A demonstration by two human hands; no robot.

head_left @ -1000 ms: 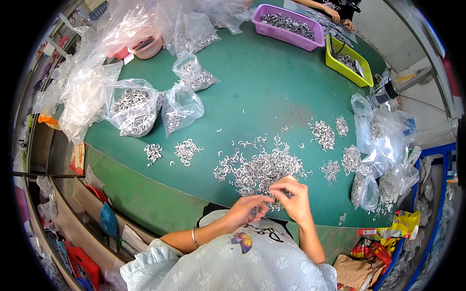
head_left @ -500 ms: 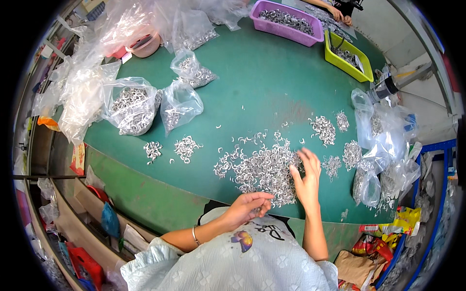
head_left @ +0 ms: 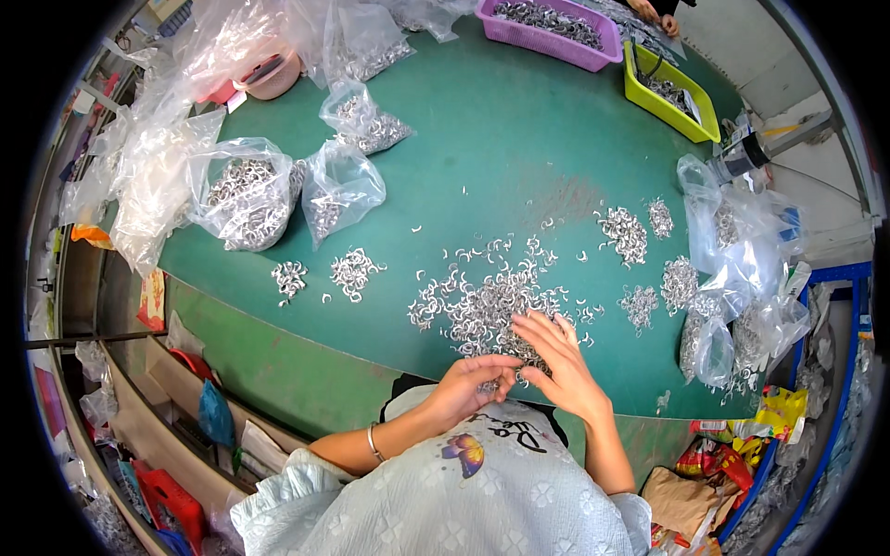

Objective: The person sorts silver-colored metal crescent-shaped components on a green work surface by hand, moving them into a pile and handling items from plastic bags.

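A wide heap of small, curved silver metal pieces (head_left: pixel 491 310) lies on the green table close in front of me. My left hand (head_left: pixel 471 382) is at the heap's near edge, its fingers curled over a few of these pieces, which show in part at the palm. My right hand (head_left: pixel 564 366) rests on the right near side of the heap, fingers stretched out and touching the pieces. Its fingertips point left, and the thumb comes near the left fingers. Whatever lies beneath the right palm is hidden.
Small piles (head_left: pixel 354 273) flank the heap on both sides. Filled clear bags (head_left: pixel 248 199) stand at left, more bags (head_left: pixel 732 269) at right. A purple basket (head_left: pixel 553 53) and a yellow-green basket (head_left: pixel 703 107) sit at the far side, near another person's hands (head_left: pixel 669 25).
My right hand has swept left and nearer across the heap's right side, toward my left hand. Some pieces are left scattered where it was. The left hand has barely moved.
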